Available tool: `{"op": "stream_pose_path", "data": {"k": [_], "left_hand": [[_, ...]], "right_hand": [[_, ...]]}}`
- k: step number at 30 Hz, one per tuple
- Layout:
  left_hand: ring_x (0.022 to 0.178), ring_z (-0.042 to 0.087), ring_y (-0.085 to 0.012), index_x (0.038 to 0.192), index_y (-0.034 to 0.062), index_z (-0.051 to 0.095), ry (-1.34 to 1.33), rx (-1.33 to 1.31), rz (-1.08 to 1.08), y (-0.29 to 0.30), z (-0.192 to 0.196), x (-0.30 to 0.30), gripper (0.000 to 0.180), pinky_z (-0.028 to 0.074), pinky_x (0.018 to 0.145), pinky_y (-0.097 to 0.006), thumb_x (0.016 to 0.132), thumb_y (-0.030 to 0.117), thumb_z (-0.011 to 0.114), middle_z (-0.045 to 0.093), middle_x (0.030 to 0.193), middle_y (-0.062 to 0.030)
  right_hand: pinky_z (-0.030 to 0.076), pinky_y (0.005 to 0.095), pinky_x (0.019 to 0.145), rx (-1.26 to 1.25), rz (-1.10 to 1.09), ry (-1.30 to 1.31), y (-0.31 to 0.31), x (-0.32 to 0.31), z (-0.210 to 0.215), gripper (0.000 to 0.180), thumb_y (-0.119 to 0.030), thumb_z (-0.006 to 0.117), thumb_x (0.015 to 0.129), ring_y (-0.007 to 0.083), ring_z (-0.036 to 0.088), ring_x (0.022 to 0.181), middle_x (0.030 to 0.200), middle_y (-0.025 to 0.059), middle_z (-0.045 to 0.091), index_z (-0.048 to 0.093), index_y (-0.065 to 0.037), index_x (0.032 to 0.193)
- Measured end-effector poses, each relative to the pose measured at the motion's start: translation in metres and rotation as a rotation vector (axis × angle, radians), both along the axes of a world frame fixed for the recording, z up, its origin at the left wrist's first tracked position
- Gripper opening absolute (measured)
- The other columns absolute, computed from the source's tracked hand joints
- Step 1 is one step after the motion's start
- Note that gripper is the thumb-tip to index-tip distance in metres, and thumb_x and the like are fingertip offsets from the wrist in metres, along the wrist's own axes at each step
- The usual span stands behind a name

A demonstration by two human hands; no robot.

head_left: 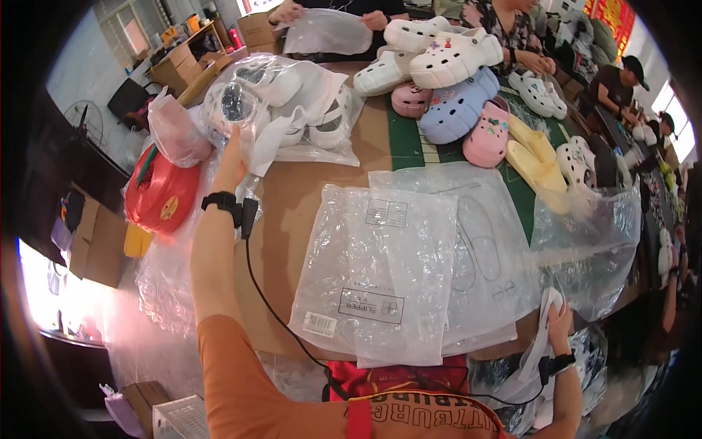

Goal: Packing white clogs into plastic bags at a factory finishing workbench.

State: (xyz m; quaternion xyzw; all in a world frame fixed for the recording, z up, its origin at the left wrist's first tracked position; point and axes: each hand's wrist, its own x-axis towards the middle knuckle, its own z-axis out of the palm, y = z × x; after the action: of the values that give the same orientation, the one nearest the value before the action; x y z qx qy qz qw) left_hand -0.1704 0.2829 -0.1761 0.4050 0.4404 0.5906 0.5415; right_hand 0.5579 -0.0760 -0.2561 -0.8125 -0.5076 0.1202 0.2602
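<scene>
My left hand reaches to the far left of the table, closed on the near edge of a clear bag of white clogs. Its thumb shows; the other fingers are mostly hidden. More bagged white clogs lie against it on the right. At the right edge, my right hand is closed on a whitish plastic bag, which hangs below the tabletop. Between my arms lie flat, translucent printed slipper bags, overlapping one another.
Loose white clogs, a blue clog, a pink clog and yellow slides are heaped at the far right. A red round bundle sits at the left edge. People work across the table. A black cable runs from my left wrist.
</scene>
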Motion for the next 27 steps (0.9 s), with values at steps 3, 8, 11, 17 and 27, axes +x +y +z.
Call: {"op": "stream_pose_path", "data": {"k": [3, 8, 11, 17, 27], "left_hand": [[0.122, 0.040, -0.0224, 0.141, 0.0105, 0.013, 0.097, -0.012, 0.201, -0.024, -0.004, -0.046, 0.083, 0.041, 0.093, -0.039, 0.083, 0.058, 0.048, 0.030, 0.139, -0.0110], [0.091, 0.062, -0.0278, 0.143, 0.0203, -0.003, 0.447, -0.210, -0.049, -0.086, 0.019, 0.055, 0.084, 0.046, 0.085, -0.045, 0.086, 0.049, 0.051, 0.008, 0.147, -0.0163], [0.106, 0.054, -0.0294, 0.143, 0.0161, 0.003, 1.009, 0.040, -0.180, -0.113, -0.043, 0.054, 0.087, 0.042, 0.089, -0.046, 0.081, 0.040, 0.059, 0.019, 0.142, -0.0188], [0.116, 0.042, -0.0400, 0.137, 0.0117, 0.028, 1.863, -0.030, -0.696, -0.205, -0.009, 0.178, 0.079, 0.036, 0.098, -0.042, 0.071, 0.033, 0.064, 0.026, 0.138, -0.0236], [0.117, 0.038, -0.0427, 0.136, 0.0119, 0.028, 1.163, 0.275, -0.552, -0.143, -0.021, 0.247, 0.076, 0.036, 0.096, -0.043, 0.070, 0.013, 0.064, 0.033, 0.130, -0.0274]], "right_hand": [[0.043, 0.0429, 0.076, 0.070, 0.069, -0.020, 0.016, 0.002, -0.021, 0.047, -0.027, 0.057, 0.078, 0.0440, 0.055, 0.090, 0.093, 0.0298, 0.058, 0.052, 0.008, 0.110], [0.043, 0.0423, 0.081, 0.044, -0.021, -0.058, -0.001, 0.016, -0.025, 0.048, -0.032, 0.058, 0.079, 0.0403, 0.056, 0.093, 0.099, 0.0254, 0.059, 0.054, 0.002, 0.113], [0.044, 0.0405, 0.080, 0.036, 0.075, -0.029, 0.015, -0.014, 0.002, 0.049, -0.034, 0.057, 0.079, 0.0376, 0.057, 0.093, 0.099, 0.0238, 0.060, 0.054, 0.001, 0.113], [0.044, 0.0362, 0.081, -0.276, 0.240, 0.227, 0.010, 0.030, 0.005, 0.047, -0.034, 0.054, 0.081, 0.0334, 0.057, 0.094, 0.104, 0.0182, 0.060, 0.053, 0.001, 0.114], [0.043, 0.0373, 0.086, -0.408, 0.425, -0.291, 0.021, 0.021, 0.007, 0.035, -0.027, 0.045, 0.089, 0.0283, 0.054, 0.100, 0.110, 0.0166, 0.057, 0.053, -0.004, 0.113]]}}
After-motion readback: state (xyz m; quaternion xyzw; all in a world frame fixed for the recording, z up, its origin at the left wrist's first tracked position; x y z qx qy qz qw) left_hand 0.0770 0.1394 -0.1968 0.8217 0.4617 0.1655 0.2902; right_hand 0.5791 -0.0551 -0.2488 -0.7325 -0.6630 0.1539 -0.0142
